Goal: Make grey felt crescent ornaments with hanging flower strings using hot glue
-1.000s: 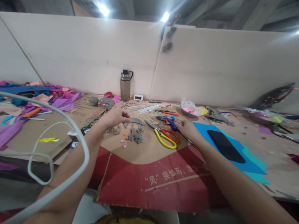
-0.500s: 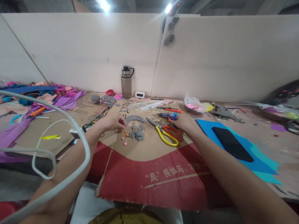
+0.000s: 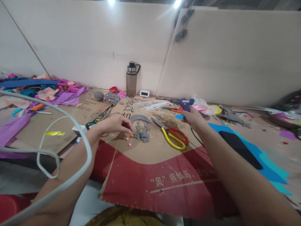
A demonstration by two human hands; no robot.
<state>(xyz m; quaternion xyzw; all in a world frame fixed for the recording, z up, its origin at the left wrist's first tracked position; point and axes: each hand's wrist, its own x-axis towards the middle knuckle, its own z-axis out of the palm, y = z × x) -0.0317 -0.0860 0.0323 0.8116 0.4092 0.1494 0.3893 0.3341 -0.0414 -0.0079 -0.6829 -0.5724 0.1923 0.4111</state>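
My right hand (image 3: 191,116) is closed round the handle of a blue glue gun (image 3: 187,102), raised above the cardboard with its nozzle toward the left. My left hand (image 3: 118,123) hovers low over the cardboard, thumb and fingers drawn together; whatever may be between the fingertips is hidden. Just below them lie an orange ball (image 3: 132,135) and a pink ball (image 3: 129,144). Right beside the left fingertips is a grey crescent (image 3: 140,118) with small grey flower shapes (image 3: 144,137) hanging from it. Scissors (image 3: 174,138) with yellow and red handles lie open between the hands.
A bottle (image 3: 131,81) and a small white clock (image 3: 144,93) stand at the back. Coloured scraps (image 3: 47,94) heap at left. A black phone (image 3: 240,149) rests on blue sheets (image 3: 272,172) at right. A white cable (image 3: 88,150) loops across the left foreground.
My right hand has lifted the glue gun off the cardboard. My left hand has shifted slightly over the balls, and one orange ball no longer shows. The view has tilted down a little.
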